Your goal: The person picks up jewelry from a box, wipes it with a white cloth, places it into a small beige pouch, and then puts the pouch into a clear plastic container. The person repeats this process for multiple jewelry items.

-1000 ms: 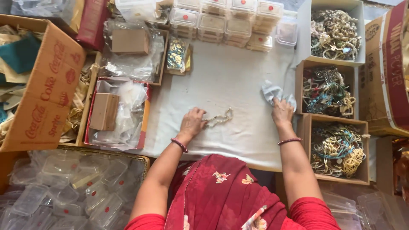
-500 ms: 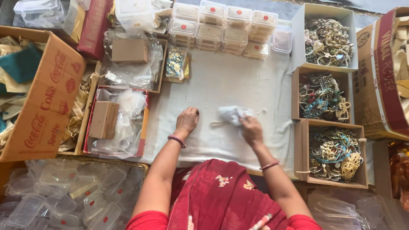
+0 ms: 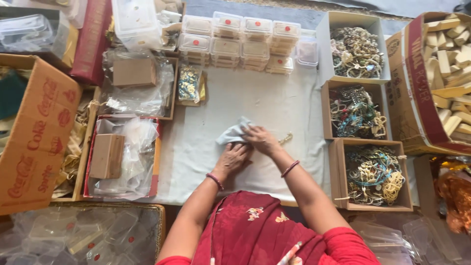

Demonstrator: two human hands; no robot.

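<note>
Pale blue cloth (image 3: 234,132) pinched by right hand (image 3: 261,139), just far-left of left hand (image 3: 232,158) — flat, fingers loosely spread; gold chain (image 3: 286,139) trailing right.

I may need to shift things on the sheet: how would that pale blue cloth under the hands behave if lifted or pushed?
The pale blue cloth lies crumpled in soft folds, so it would likely hang limp and bunch rather than slide. It looks thin, so probably very light. The right hand presses on it, with the left hand just below; pushing it might drag the gold chain beside them.
</note>
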